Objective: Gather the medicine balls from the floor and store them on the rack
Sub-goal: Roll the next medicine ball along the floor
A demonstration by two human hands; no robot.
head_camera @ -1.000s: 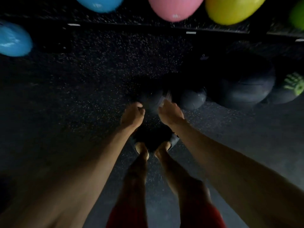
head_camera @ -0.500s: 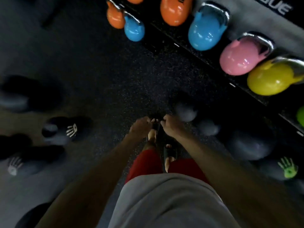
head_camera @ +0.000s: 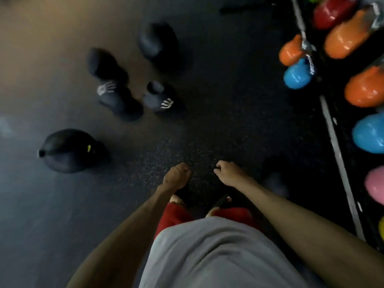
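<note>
Several black medicine balls lie on the dark rubber floor ahead and to my left. The nearest (head_camera: pixel 68 150) has a small yellow mark. Two more, one (head_camera: pixel 116 98) and another (head_camera: pixel 160 98), carry white hand prints. Beyond them lie a plain one (head_camera: pixel 106 63) and a second plain one (head_camera: pixel 158 40). One more dark ball (head_camera: pixel 274 181) sits close by on the right, partly behind my right forearm. My left hand (head_camera: pixel 176 177) and my right hand (head_camera: pixel 228 173) hang in front of me with loosely curled fingers. They are apart and hold nothing.
Coloured kettlebells line the right side: orange (head_camera: pixel 291 50), blue (head_camera: pixel 297 73), orange (head_camera: pixel 365 90), blue (head_camera: pixel 369 136), pink (head_camera: pixel 376 186). A grey rail (head_camera: pixel 340 163) runs along in front of them. My feet and red shorts show below my hands.
The view has swung left, away from the kettlebells and toward the balls on the open floor. My hands, close together around something dark earlier, have separated and now hold nothing.
</note>
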